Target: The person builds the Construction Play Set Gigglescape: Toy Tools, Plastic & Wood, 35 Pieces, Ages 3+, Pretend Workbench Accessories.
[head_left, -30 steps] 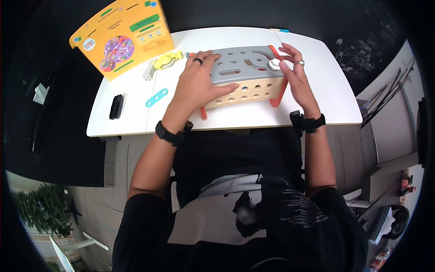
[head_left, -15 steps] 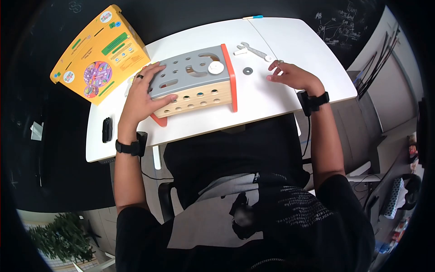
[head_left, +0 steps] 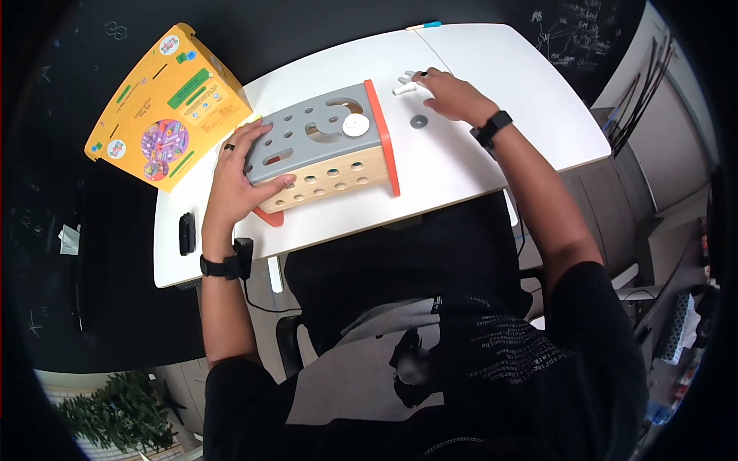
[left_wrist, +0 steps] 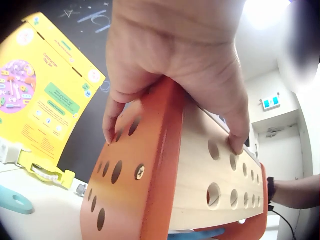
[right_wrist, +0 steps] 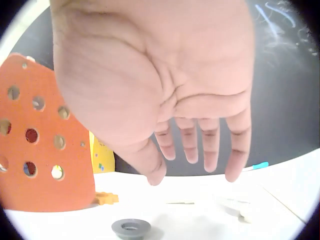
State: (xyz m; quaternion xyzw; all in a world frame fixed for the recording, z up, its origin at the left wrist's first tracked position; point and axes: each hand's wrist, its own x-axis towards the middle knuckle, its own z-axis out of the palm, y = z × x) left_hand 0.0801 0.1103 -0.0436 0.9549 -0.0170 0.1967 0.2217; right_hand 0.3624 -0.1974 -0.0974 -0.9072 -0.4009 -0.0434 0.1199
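A toy workbench (head_left: 317, 156) with a grey slotted top, holed wooden front and orange-red ends stands on the white table. My left hand (head_left: 234, 180) grips its left end, thumb on the holed front and fingers over the top edge and side. Seated in the curved slot at the top's right is a white round knob (head_left: 356, 125). My right hand (head_left: 460, 100) hovers palm down with relaxed fingers over a light grey toy wrench (head_left: 407, 77), mostly hidden beneath it. Close to those fingers lies a white bolt-like piece (head_left: 403, 90), and nearer me a grey washer (head_left: 419, 121).
A yellow play-set box (head_left: 154, 107) stands behind the bench at left. In the left wrist view, a yellow toy piece (left_wrist: 47, 172) and a teal strip (left_wrist: 16, 201) lie beside the bench. A black object (head_left: 187, 234) sits near the left edge, a blue-capped pen (head_left: 424, 25) at the far edge.
My right hand has left the white knob, moved right and reached forward over the wrench. The view has shifted, and the bench stands closer to the yellow box, my left hand still on it.
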